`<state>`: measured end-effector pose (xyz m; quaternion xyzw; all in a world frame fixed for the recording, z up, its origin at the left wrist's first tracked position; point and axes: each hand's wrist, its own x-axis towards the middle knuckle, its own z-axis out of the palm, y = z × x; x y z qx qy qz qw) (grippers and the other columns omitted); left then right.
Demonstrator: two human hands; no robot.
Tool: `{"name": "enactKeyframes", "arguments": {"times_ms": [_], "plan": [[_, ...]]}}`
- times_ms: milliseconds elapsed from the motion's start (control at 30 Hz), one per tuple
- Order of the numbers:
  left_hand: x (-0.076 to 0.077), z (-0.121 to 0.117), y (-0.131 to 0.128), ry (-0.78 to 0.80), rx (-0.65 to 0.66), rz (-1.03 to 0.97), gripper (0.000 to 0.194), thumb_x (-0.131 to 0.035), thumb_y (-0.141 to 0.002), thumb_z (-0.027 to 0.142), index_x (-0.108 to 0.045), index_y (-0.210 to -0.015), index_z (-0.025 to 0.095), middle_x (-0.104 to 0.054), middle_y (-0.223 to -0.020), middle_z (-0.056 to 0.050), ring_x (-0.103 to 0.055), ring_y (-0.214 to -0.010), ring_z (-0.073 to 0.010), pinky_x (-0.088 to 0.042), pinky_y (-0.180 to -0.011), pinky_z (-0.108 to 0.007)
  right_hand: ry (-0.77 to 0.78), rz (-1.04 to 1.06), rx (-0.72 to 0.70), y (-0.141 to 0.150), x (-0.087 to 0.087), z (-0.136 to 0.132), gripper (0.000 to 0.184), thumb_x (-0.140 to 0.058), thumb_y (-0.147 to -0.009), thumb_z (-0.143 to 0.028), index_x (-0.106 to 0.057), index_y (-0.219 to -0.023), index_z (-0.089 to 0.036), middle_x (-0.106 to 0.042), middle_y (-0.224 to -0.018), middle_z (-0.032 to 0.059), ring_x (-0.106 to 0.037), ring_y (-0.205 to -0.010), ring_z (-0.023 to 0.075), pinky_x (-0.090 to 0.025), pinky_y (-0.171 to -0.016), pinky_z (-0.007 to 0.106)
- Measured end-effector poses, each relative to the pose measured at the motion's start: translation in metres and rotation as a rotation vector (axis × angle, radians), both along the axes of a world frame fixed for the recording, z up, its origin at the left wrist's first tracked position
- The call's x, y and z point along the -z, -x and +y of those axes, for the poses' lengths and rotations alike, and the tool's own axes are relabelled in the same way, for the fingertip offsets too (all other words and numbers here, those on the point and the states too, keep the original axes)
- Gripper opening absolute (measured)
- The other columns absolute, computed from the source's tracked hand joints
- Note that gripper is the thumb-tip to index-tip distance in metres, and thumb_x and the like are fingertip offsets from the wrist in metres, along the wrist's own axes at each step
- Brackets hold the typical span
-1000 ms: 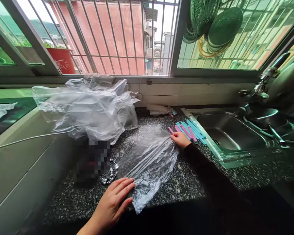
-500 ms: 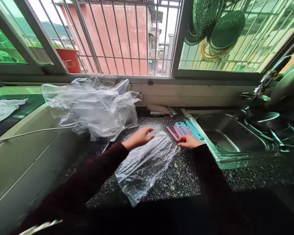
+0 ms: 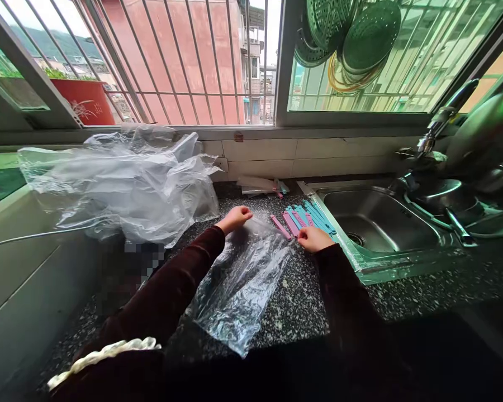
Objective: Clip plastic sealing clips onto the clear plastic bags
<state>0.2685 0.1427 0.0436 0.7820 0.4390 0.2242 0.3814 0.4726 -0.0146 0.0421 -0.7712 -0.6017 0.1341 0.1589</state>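
A clear plastic bag (image 3: 251, 285) lies crinkled on the speckled dark counter, its upper part slightly lifted between my hands. My left hand (image 3: 236, 218) pinches the bag's far left edge with thumb and fingers together. At the opposite corner, my right hand (image 3: 314, 240) is closed, with the bag's edge at its fingertips. Just beyond the right hand lie several flat narrow plastic strips like bag-sealing clips: pink strips (image 3: 290, 223) on the left and blue strips (image 3: 321, 218) toward the sink. The right fingers partly cover the near ends of the strips.
A heap of clear plastic bags (image 3: 129, 184) sits at the left by the window, a white cable (image 3: 46, 237) running beside it. A small clear packet (image 3: 255, 186) lies against the tiled wall. The steel sink (image 3: 385, 223) and faucet (image 3: 433, 131) are at the right.
My left hand has gone from spread fingers to a pinch on the bag's edge. That side of the bag is raised. The view has shifted slightly right.
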Motion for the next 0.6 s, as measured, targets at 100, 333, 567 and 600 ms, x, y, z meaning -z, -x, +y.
{"name": "enactKeyframes", "arguments": {"times_ms": [100, 333, 567, 600], "plan": [[-0.012, 0.000, 0.010, 0.011, -0.011, -0.091, 0.016, -0.052, -0.067, 0.029, -0.047, -0.059, 0.017, -0.049, -0.053, 0.004, -0.046, -0.054, -0.0106, -0.037, -0.056, -0.024, -0.111, -0.003, 0.093, 0.000, 0.001, 0.002, 0.018, -0.048, -0.076, -0.021, -0.066, -0.074, -0.018, -0.066, -0.074, 0.0065, -0.058, -0.068, 0.0177, -0.039, -0.058, 0.025], [-0.053, -0.025, 0.031, 0.084, 0.187, -0.349, 0.017, -0.052, -0.072, 0.030, -0.043, -0.065, 0.018, -0.065, -0.073, -0.004, -0.058, -0.072, -0.0142, -0.042, -0.075, -0.030, -0.406, 0.193, 0.007, 0.015, 0.004, 0.024, 0.036, -0.055, -0.075, -0.037, -0.060, -0.104, -0.016, -0.059, -0.107, 0.0099, -0.057, -0.083, 0.0177, -0.046, -0.073, 0.030], [-0.084, -0.033, 0.063, -0.067, 0.171, -0.363, 0.017, -0.050, -0.077, 0.032, -0.044, -0.071, 0.017, -0.065, -0.078, -0.006, -0.059, -0.075, -0.0163, -0.044, -0.076, -0.033, -0.325, 0.432, -0.261, 0.027, -0.028, 0.073, 0.027, -0.062, -0.063, -0.031, -0.064, -0.083, -0.012, -0.065, -0.084, 0.0068, -0.057, -0.077, 0.0160, -0.046, -0.072, 0.028], [-0.084, -0.036, 0.069, -0.188, 0.059, -0.373, 0.014, -0.049, -0.078, 0.030, -0.046, -0.075, 0.017, -0.064, -0.082, -0.006, -0.058, -0.077, -0.0163, -0.044, -0.076, -0.033, -0.305, 0.438, -0.289, 0.029, -0.034, 0.079, 0.021, -0.061, -0.063, -0.030, -0.064, -0.074, -0.012, -0.065, -0.075, 0.0048, -0.056, -0.070, 0.0144, -0.046, -0.068, 0.027]]}}
